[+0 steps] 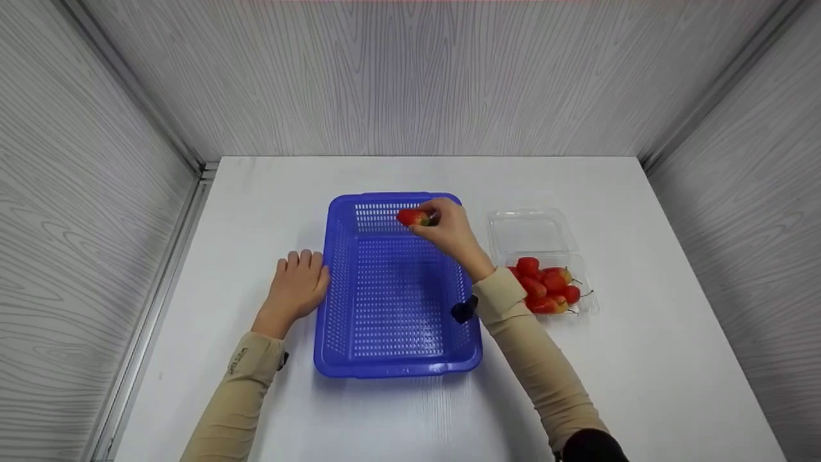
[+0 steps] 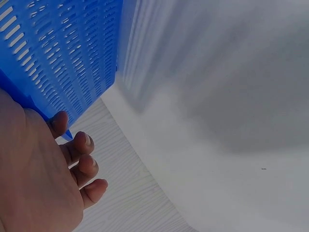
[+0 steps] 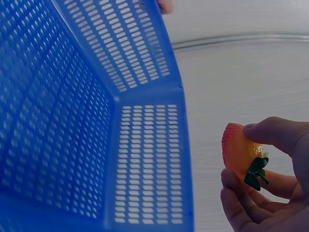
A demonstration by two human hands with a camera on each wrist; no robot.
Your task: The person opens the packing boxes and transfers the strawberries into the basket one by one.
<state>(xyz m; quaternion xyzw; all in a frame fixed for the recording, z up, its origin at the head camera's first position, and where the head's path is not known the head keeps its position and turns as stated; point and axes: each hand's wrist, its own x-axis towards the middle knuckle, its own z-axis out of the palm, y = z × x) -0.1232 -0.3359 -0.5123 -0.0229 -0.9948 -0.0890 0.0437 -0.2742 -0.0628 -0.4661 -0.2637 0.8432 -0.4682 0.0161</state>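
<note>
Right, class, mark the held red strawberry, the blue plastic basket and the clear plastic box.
Held red strawberry (image 3: 239,152), right wrist view: orange-yellow side.
Blue plastic basket (image 1: 397,370), head view: near rim.
Clear plastic box (image 1: 531,232), head view: bare far half.

Two bare hands, a left hand (image 1: 297,285) and a right hand (image 1: 452,228), work at one white table (image 1: 654,359), with two beige sleeves (image 1: 545,366) behind them. Between the hands sits one blue basket (image 1: 397,370). A single strawberry (image 1: 412,217) is pinched in the right hand. To the right lies one clear container (image 1: 532,231) in two parts, one far and one near; the near part holds at least six red fruits (image 1: 554,280), overlap and the right sleeve preventing an exact count. Three wood-grain panels (image 1: 417,77) enclose the table: one left, one far, one right.
</note>
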